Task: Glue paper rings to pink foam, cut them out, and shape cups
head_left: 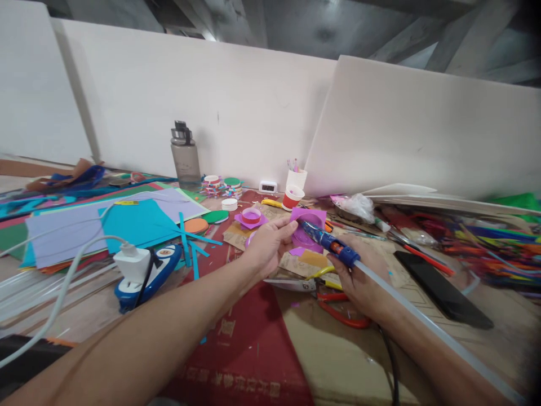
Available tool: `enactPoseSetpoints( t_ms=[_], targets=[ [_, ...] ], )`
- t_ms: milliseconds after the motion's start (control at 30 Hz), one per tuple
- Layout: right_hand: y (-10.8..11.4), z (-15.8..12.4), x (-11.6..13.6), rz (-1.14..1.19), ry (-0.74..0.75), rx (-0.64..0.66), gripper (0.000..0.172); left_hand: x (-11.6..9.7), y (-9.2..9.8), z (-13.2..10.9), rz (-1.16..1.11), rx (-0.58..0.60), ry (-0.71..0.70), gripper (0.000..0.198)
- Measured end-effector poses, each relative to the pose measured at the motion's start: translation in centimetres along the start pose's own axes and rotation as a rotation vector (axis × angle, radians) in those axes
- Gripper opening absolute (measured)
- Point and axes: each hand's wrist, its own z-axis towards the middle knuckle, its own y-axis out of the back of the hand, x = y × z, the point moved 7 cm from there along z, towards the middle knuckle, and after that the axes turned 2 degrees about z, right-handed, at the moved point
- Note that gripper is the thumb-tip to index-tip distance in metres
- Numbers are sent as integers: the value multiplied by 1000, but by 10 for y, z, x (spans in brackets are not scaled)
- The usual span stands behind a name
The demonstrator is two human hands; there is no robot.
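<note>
My left hand (270, 242) pinches the left edge of a purple paper square (319, 216) that has a round shape on it. In my right hand (359, 276) is a blue glue gun (323, 238), its nozzle pointing left over the purple paper. A long translucent glue stick (414, 307) runs out of the gun's back toward the lower right. Below the hands lie scissors with red handles (344, 317) and a yellow-handled tool (323, 274), partly covered. Another purple piece with a pink-and-red ring (252, 215) rests just beyond my left hand.
A power strip (150, 276) with a charger and coloured paper sheets (137, 223) lie on the left. A water bottle (186, 158) stands behind, with paper cups (292, 197) further right. A black phone (442, 287) and tangled coloured strips (486, 248) lie right.
</note>
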Motion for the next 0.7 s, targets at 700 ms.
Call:
enactPoseSetpoints(
  t_ms=[700],
  targets=[
    [7,4,-3,-52,-41,-65,18,-2,2,-1,8,-53,-11,12]
  ],
)
